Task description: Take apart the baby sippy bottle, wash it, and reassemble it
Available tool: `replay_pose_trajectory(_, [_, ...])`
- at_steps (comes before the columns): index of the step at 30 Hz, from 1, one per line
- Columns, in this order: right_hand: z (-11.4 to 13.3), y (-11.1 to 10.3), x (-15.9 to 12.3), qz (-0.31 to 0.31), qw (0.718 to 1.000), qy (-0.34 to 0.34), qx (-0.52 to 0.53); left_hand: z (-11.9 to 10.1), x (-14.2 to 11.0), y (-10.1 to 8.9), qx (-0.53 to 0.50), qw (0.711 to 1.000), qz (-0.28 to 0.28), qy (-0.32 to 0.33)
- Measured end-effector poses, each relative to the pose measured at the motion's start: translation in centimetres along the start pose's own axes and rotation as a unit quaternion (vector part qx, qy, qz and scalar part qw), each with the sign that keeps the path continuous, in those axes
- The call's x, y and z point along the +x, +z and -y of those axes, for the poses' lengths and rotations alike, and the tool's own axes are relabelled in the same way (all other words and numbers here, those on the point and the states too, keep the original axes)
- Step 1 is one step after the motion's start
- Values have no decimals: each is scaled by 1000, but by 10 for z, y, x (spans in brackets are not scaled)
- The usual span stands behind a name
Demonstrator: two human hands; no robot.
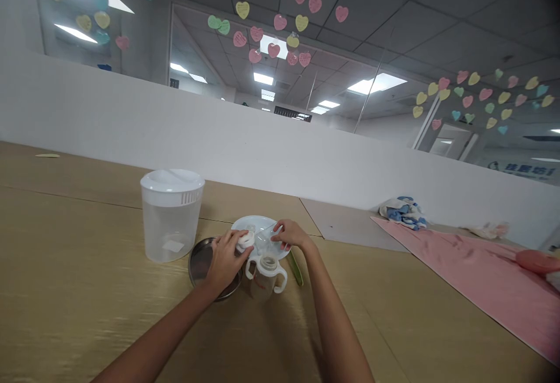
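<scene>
- White cap (pixel 245 240) clamped in left hand (pixel 225 261);
- right hand (pixel 291 234) apart, fingers on clear plastic piece (pixel 265 242);
- two-handled cup (pixel 266 281) at six o'clock of white plate (pixel 243 223)

The left hand (pixel 225 263) and the right hand (pixel 294 234) are seen bare, with slim fingers (pixel 280 232) extending ahead of the right palm. Behind each hand, a bare forearm is shown: the left forearm (pixel 153 354) and the right forearm (pixel 345 336). Each is seen narrowing toward the wrist and is cut off by the lower edge of the view.
</scene>
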State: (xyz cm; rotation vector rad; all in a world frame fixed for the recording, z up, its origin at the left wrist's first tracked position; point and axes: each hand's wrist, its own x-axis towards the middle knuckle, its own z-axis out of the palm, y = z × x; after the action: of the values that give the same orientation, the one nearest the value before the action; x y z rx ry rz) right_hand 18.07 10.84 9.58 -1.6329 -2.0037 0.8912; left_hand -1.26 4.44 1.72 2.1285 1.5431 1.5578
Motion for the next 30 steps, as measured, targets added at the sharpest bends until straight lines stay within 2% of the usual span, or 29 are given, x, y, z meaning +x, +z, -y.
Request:
replay_pose_trajectory(4, [2, 1, -1, -8, 1000, 2, 3, -2, -2, 0, 20, 999, 23, -15])
replay_pose_trajectory(10, [6, 1, -4, -17, 999, 5, -35, 0, -4, 1, 7, 998, 69, -5])
replay_pose_trajectory(16, [5, 3, -3, -23, 999, 11, -36, 3, -3, 4, 1, 997, 77, -12])
replay_pose_trajectory(18, [6, 4, -2, -16, 999, 9, -36, 3, -4, 4, -2, 997, 79, -16])
replay_pose_trajectory(21, [6, 9, -1, 27, 999, -17, -16, 3, -5, 6, 3, 997, 77, -11])
replay_pose_trajectory(23, [5, 13, 1, 50, 998, -34, -6, 3, -4, 6, 24, 999, 32, -1])
replay_pose_trajectory(25, [3, 15, 4, 45, 998, -43, -7, 4, 0, 2, 49, 996, -72, -6])
replay_pose_trajectory(28, [-1, 16, 8, -40, 997, -69, 12, 12, 7, -15, 70, 964, -252, -46])
replay_pose_trajectory(30, [-5, 14, 9, -137, 985, -93, 39, 23, 11, -32, 86, 936, -334, -75])
